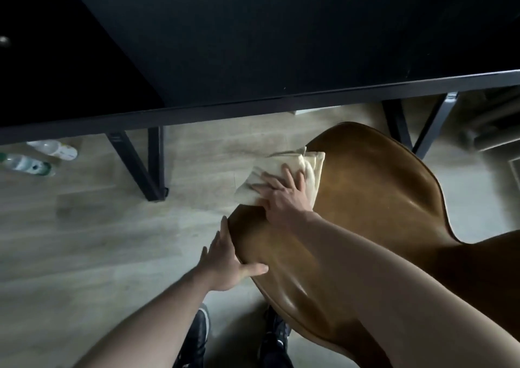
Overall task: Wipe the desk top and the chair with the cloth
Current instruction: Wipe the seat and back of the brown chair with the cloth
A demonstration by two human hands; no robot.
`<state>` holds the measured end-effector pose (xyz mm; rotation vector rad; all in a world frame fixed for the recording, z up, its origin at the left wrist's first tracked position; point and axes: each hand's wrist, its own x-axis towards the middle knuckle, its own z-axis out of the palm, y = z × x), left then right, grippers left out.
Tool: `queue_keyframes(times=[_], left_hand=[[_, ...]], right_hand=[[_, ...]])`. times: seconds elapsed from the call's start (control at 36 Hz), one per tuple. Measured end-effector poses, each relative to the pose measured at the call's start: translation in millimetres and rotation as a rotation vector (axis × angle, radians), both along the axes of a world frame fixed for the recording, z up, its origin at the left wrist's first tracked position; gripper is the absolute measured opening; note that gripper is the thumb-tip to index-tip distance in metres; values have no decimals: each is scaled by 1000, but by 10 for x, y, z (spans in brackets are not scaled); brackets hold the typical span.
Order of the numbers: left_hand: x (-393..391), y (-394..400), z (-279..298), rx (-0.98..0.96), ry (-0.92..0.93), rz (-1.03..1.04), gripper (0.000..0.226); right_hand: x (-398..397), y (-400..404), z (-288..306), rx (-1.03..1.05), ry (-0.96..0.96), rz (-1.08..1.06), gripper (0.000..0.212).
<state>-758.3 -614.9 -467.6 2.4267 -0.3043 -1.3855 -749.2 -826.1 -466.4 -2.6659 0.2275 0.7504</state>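
Fingers (284, 182) of right hand (284, 199) flat, pressing cloth (281, 170) on chair (365, 199); left hand (228, 263) grips chair edge.

Chair (380, 199): smooth, glossy brown shell, leather-like; cloth (281, 170) at its 9 o'clock edge: soft cream fabric; desk (281, 44): matt black top; floor (98, 241): pale wood-grain boards.
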Motion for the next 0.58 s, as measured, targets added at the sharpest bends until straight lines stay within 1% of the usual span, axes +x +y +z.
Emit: queue_keyframes(times=[0.08,0.17,0.25,0.33,0.36,0.44,0.47,0.53,0.58], left_hand=[[3,10,10,-8,8,37,155],[14,-36,114,46,44,-13,155],[39,-103,246,112,74,-61,152],[91,-159,338,186,110,-136,151],[107,-179,360,205,119,-164,151],[154,-249,427,245,124,-260,149],[168,-276,440,250,107,-291,149],[184,-331,464,252,61,-361,148],[173,-378,488,240,12,-436,143]], right_hand=[[-292,-33,45,48,-42,8,52],[-676,-32,172,87,-92,-46,53],[-1178,-32,282,113,-49,-113,55],[-1713,-18,357,115,-36,-194,50],[-1881,5,384,105,-16,-232,50],[-2253,170,495,99,76,-386,65],[-2332,248,543,109,106,-451,67],[-2414,395,625,120,167,-555,59],[-2394,508,674,144,218,-650,58]])
